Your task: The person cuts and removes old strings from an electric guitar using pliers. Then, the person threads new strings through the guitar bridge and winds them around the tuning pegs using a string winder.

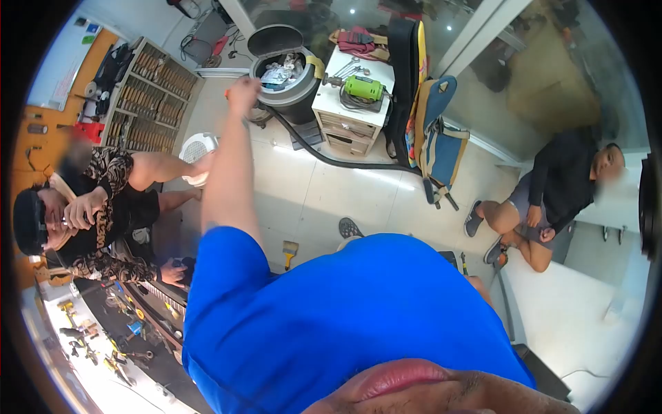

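Note:
My left hand (243, 96) is at the end of my outstretched arm, with its fingers curled. A small orange-red bit shows at its left edge; what the hand holds, if anything, is too small to name. Just right of the hand stands a grey bin (293, 96) with its lid up and crumpled wrappers inside. A black hose (314, 153) runs from below the hand across the floor to the right. My right hand is out of view.
A white drawer cabinet (331, 107) carries a green machine (364, 88) and wrenches. One person (103, 207) sits at left beside a tool-strewn bench (103, 297); another (558, 179) sits at right. A blue-and-tan chair (441, 148), white stool (198, 148) and brush (290, 250) are also visible.

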